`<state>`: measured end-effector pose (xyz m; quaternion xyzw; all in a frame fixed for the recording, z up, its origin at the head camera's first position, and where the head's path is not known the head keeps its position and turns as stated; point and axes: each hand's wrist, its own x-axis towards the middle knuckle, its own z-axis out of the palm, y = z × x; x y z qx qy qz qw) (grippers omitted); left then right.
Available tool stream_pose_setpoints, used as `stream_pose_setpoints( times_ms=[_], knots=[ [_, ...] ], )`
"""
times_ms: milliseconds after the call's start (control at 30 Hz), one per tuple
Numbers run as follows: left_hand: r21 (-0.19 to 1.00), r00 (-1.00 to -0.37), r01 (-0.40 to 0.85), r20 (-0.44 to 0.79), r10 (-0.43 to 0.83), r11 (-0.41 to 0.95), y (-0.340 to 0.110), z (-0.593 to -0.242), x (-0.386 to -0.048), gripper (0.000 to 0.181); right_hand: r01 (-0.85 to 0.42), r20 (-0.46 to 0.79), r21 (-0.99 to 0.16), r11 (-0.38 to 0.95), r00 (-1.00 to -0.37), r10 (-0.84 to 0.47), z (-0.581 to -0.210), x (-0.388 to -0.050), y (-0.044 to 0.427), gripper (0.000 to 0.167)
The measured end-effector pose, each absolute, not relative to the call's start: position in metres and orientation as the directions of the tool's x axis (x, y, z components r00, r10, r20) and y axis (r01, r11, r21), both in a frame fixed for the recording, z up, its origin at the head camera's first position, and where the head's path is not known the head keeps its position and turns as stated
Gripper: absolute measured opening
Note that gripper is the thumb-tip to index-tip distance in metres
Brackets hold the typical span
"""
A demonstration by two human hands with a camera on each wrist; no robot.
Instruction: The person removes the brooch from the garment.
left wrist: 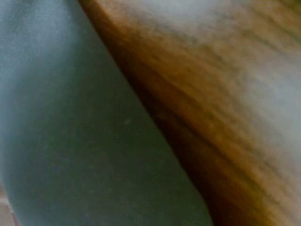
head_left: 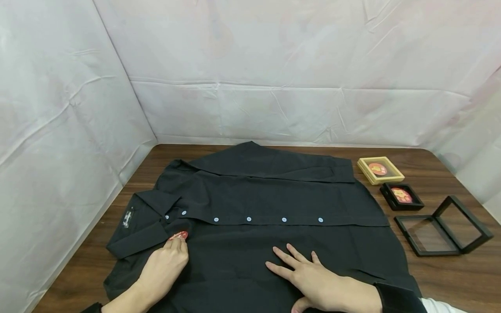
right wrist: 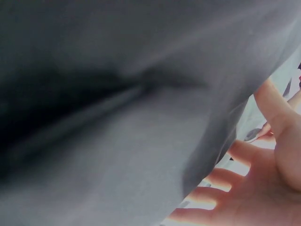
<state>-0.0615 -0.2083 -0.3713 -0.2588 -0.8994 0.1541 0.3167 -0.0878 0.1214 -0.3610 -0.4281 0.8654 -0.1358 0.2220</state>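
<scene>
A black button-up shirt (head_left: pixel 242 250) lies spread sideways on the table, its collar (head_left: pixel 145 243) at the left and light buttons along the middle. Just below the collar, my left hand (head_left: pixel 166 264) pinches a small red badge (head_left: pixel 180 235) with gold markings against the shirt front. Fingers spread, my right hand (head_left: pixel 313 280) rests flat on the lower part of the shirt; the right wrist view also shows this hand (right wrist: pixel 254 183) with its fingers apart against the cloth. Only blurred shirt cloth (left wrist: pixel 70 122) and wood fill the left wrist view.
On the right of the wooden table (head_left: pixel 450 278) stand a yellow display case (head_left: pixel 365 166) and a black display case (head_left: pixel 391 201), each with a red round piece inside. Nearer, a black-framed clear case (head_left: pixel 440 253) lies unfolded. White sheeting (head_left: pixel 250 113) hangs behind and at the sides.
</scene>
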Motion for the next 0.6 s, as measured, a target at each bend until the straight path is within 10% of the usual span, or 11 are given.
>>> stream_pose_setpoints(
  times_ms=[600],
  knots=[
    [-0.411, -0.704, 0.329, 0.493, 0.511, 0.850, -0.203, -0.359, -0.055, 0.057, -0.675, -0.317, -0.438, 0.594, -0.502, -0.805, -0.352, -0.091, 0.123, 0.081]
  ],
)
